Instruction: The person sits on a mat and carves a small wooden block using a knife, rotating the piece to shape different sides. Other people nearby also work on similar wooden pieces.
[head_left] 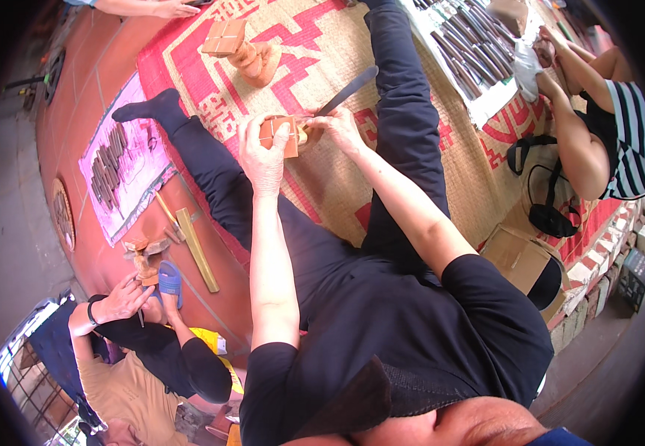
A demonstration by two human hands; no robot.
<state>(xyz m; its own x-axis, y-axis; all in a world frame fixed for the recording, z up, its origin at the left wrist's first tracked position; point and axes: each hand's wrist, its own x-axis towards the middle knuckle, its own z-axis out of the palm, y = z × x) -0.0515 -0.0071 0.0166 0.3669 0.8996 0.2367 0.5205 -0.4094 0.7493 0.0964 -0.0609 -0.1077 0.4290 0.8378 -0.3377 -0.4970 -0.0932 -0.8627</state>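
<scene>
My left hand (264, 149) is wrapped round a small wooden carving (287, 132), out in front of me between my outstretched legs. Its squared, reddish-brown face carries thin pale lines, and paler wood shows at its right side. In my right hand (342, 132) is a long, dark carving knife (348, 91), pinched in closed fingers close beside the carving. The knife's broad end points away to the upper right; its other end, near the wood, is too small to make out. Beyond my hands, a second wooden carving (254, 63) with a square, lined top stands on the woven mat (315, 189).
Many carving tools lie in rows on a white cloth (478, 111) at far right, by a seated person (597, 141). More tools lie on a pink cloth (125, 215) at left. Nearer left, another person (133, 379) works on wood beside a wooden bar (198, 251).
</scene>
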